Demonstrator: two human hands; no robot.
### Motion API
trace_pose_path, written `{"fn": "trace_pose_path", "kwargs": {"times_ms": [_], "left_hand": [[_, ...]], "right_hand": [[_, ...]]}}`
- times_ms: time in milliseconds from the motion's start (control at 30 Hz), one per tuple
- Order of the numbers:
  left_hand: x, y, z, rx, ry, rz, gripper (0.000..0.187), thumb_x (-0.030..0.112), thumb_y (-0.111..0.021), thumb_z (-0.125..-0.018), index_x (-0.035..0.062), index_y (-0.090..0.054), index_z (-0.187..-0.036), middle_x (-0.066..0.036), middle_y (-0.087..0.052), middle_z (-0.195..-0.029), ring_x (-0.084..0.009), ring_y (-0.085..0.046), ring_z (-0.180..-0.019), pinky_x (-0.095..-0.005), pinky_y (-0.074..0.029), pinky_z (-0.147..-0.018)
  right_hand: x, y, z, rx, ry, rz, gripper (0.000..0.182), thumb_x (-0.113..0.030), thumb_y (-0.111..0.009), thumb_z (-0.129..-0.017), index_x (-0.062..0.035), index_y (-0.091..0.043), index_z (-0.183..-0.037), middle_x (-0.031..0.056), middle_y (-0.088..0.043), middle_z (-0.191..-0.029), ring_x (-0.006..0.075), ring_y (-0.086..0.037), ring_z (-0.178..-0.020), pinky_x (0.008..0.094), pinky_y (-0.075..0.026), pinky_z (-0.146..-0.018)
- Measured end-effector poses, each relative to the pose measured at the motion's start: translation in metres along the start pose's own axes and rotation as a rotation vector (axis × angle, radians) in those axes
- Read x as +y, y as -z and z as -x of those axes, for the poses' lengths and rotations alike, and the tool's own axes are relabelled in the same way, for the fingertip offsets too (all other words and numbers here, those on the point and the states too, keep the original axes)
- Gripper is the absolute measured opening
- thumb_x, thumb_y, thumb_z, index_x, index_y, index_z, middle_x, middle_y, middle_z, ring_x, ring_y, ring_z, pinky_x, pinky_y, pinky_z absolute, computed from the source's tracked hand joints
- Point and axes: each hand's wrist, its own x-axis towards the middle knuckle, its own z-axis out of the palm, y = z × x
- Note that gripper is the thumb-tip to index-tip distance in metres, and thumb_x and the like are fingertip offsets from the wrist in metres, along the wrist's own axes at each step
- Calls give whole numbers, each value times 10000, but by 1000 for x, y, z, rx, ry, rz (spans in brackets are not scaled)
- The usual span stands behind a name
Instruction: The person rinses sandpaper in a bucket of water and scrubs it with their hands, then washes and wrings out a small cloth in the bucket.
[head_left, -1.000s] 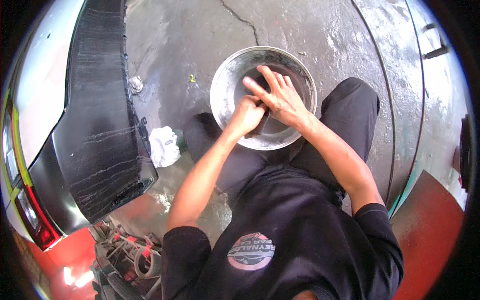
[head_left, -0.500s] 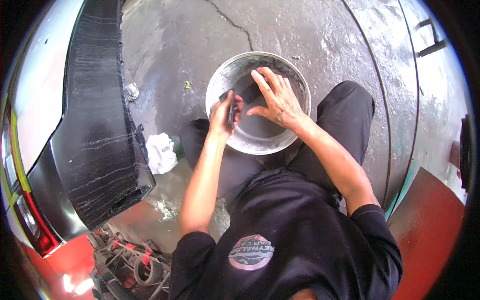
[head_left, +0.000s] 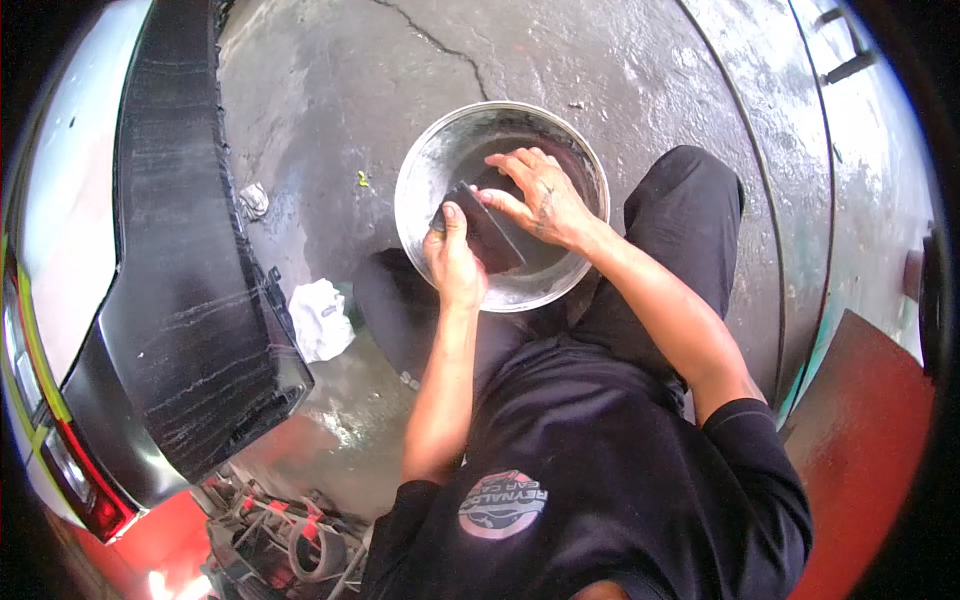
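Observation:
A round metal basin (head_left: 424,168) sits between my knees, with dark water in it. Above it my left hand (head_left: 459,262) grips a thin dark sheet of sandpaper (head_left: 492,240), thumb on top and the other fingers mostly hidden beneath. The sheet is tilted, its long edge sloping down to the right. My right hand (head_left: 545,200) is over the basin beside the sandpaper, palm down. Its fingers are apart, with the thumb stretched toward the sheet's upper edge.
On the left stands a black car bumper panel (head_left: 190,280) with pale streaks. A crumpled white cloth (head_left: 320,320) lies on the wet floor by its lower end. A dark hose (head_left: 745,120) runs along the floor at right. Car parts (head_left: 280,540) are piled at lower left.
My left hand has turned, and the sandpaper now shows its flat face instead of its edge. My right hand has moved closer to the sheet, fingers lower. The view has shifted slightly.

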Motion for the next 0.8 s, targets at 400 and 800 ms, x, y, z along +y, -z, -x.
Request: {"fn": "trace_pose_path", "kwargs": {"times_ms": [400, 800], "left_hand": [[13, 17, -7, -76, -60, -292, 260, 210, -713, -992, -18, -718, -1117, -91, -723, -1069, -159, -648, -972, -309, -485, -936], [15, 5, -7, 85, -71, -157, 251, 261, -657, -1030, 16, -690, -994, -49, -688, -903, -132, -626, -785, -293, -508, -740]], "right_hand": [[10, 9, -6, -256, -260, -1059, 286, -322, -604, -1051, -47, -668, -1007, 0, -669, -864, 130, -613, -798, 294, -493, -755], [14, 21, -12, -418, -309, -1878, 870, -684, -237, -1040, 20, -396, -1526, 230, -460, -1548, 347, -436, -1450, 500, -423, -1135]]}}
